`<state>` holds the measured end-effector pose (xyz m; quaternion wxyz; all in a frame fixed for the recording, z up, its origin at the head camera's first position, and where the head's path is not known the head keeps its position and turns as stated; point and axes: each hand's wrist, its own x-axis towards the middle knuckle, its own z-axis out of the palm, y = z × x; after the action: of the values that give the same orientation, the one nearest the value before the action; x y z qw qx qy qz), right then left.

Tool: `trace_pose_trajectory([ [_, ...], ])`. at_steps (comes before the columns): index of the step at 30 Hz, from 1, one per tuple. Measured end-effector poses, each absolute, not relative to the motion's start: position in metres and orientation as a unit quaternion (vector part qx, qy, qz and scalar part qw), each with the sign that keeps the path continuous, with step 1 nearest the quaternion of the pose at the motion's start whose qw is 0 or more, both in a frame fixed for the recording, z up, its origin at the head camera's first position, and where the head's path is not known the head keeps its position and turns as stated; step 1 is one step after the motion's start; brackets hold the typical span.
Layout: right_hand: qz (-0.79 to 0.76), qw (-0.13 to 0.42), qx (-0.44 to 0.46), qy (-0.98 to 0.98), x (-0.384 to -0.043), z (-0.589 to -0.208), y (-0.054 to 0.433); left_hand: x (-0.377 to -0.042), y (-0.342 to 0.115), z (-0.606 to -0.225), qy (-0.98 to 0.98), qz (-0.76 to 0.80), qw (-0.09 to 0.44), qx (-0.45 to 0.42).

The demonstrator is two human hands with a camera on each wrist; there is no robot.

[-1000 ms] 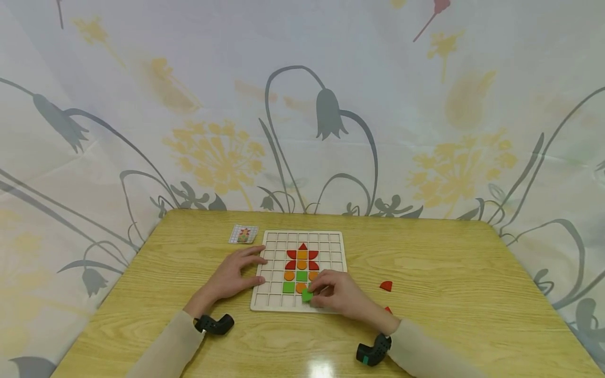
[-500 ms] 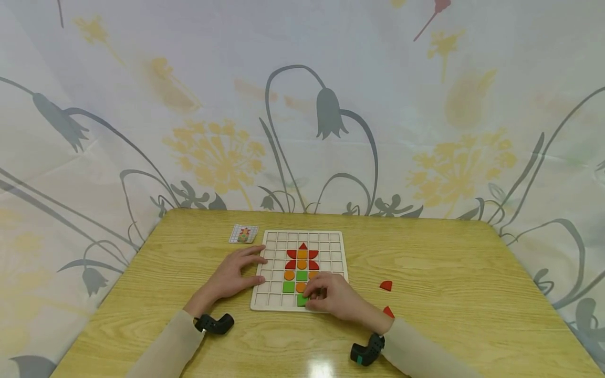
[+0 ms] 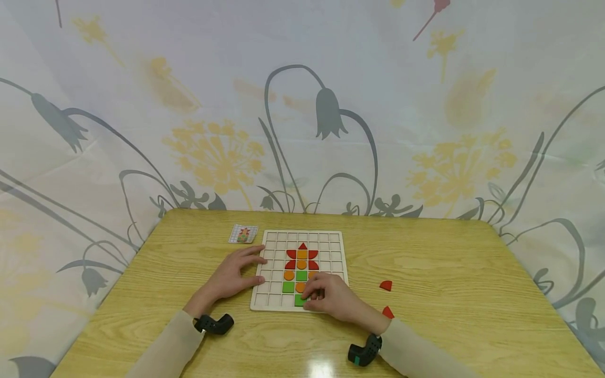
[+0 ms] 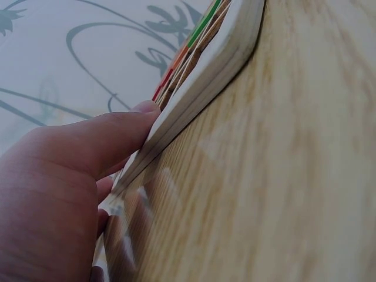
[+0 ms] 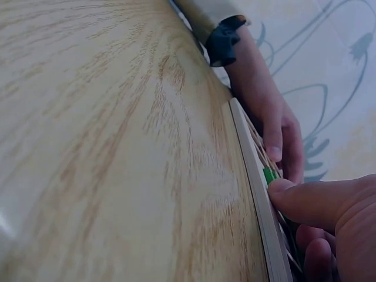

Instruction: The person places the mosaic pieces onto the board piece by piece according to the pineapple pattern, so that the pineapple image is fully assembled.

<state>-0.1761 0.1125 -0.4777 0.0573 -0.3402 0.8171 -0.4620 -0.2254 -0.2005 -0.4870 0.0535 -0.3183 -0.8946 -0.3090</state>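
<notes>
A white grid board (image 3: 275, 302) lies on the wooden table, with red, orange and green flat pieces in its middle cells. My right hand (image 3: 333, 298) is over the lower right of the board and pinches a green square tile (image 3: 299, 301) at the bottom row. In the right wrist view the thumb (image 5: 285, 191) is against that tile's edge. My left hand (image 3: 231, 274) rests at the board's left side, fingers spread and touching its rim. The left wrist view shows the thumb (image 4: 126, 126) on the rim. Some cells are hidden under the right hand.
A small picture card (image 3: 243, 234) with a coloured pattern lies past the board's upper left corner. Two loose red pieces are right of the board: a red quarter circle (image 3: 386, 286) and another red piece (image 3: 388, 312) near the right wrist.
My right hand has lowered the green tile from a tilted position toward the bottom row and shifted slightly left. The left hand has stayed in place.
</notes>
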Motion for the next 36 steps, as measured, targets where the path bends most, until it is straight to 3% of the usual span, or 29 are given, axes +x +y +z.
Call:
trace_pose_trajectory([
  [19, -0.468, 0.075, -0.344, 0.811, -0.187, -0.467, 0.133, -0.225, -0.201, -0.485, -0.895, -0.307, 0.052, -0.318],
  [36, -0.449, 0.019, -0.246, 0.859, -0.184, -0.461, 0.236, -0.223, -0.199, -0.482, -0.896, -0.305, 0.050, -0.318],
])
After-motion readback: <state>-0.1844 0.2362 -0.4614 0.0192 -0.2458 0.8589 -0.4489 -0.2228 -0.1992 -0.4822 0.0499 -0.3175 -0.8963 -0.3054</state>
